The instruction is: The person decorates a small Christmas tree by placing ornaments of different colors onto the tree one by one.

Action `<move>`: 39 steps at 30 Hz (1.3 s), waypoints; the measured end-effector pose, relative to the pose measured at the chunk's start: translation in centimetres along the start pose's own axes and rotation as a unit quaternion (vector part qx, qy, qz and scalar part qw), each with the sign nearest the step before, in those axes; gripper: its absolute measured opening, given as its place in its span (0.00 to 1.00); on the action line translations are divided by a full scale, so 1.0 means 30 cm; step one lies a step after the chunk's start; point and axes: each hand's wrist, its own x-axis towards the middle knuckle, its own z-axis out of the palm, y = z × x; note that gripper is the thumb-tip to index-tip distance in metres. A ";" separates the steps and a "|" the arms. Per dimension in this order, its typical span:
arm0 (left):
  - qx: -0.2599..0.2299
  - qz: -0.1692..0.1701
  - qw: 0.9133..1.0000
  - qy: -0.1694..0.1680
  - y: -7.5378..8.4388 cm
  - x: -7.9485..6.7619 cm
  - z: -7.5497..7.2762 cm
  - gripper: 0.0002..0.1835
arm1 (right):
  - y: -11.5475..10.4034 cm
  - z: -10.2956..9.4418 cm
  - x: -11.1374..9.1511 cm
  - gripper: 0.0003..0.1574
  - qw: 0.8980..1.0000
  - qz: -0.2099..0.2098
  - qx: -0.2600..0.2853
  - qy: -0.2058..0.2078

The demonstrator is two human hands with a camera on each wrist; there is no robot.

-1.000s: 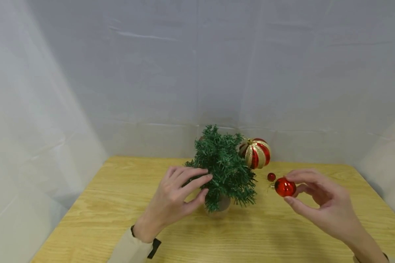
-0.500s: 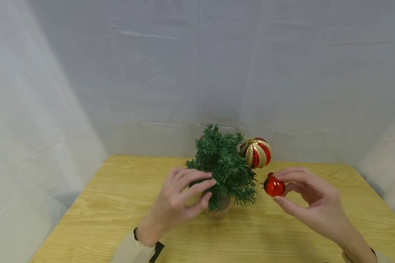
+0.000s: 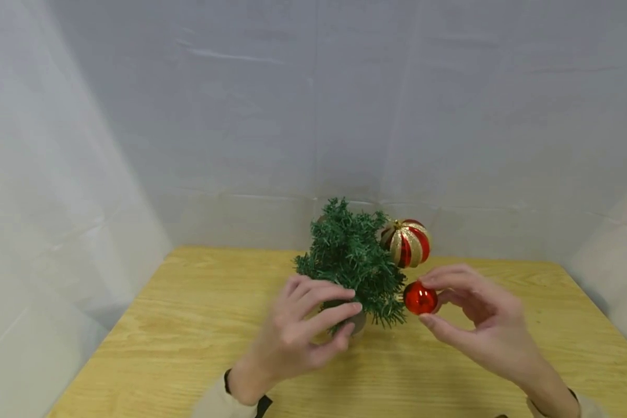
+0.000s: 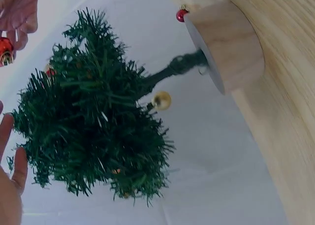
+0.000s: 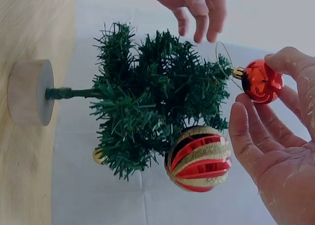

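In right grip (image 3: 493, 331) — red bauble (image 3: 421, 298)

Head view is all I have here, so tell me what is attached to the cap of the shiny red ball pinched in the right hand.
Observer: The right wrist view shows a thin gold loop on the cap of the red ball.
Operator: Now tell me what the tree hides beneath its branches.
Observer: In the left wrist view, a small gold ball shows at the underside of the foliage.
Operator: Check around the foot of it too.
Observer: A small red ball shows past the edge of the wooden base; I can't tell whether they touch.
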 end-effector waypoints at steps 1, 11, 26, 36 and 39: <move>-0.002 -0.005 1.000 0.000 0.004 0.001 0.004 0.11 | 0.000 0.004 0.002 0.31 1.000 -0.001 0.001 -0.001; 0.006 -0.063 0.998 -0.007 0.030 0.008 0.032 0.12 | 0.005 0.041 0.009 0.30 1.000 -0.012 -0.002 -0.017; 0.004 -0.092 0.996 -0.007 0.033 0.012 0.058 0.05 | 0.003 0.073 0.016 0.28 0.999 -0.019 -0.016 -0.033; -0.006 -0.080 0.996 0.034 0.029 0.017 0.059 0.09 | -0.023 0.080 0.011 0.35 0.997 0.025 -0.041 -0.058; -0.007 -0.073 0.996 0.046 0.027 0.020 0.059 0.09 | -0.027 0.086 0.012 0.30 0.997 0.030 -0.043 -0.057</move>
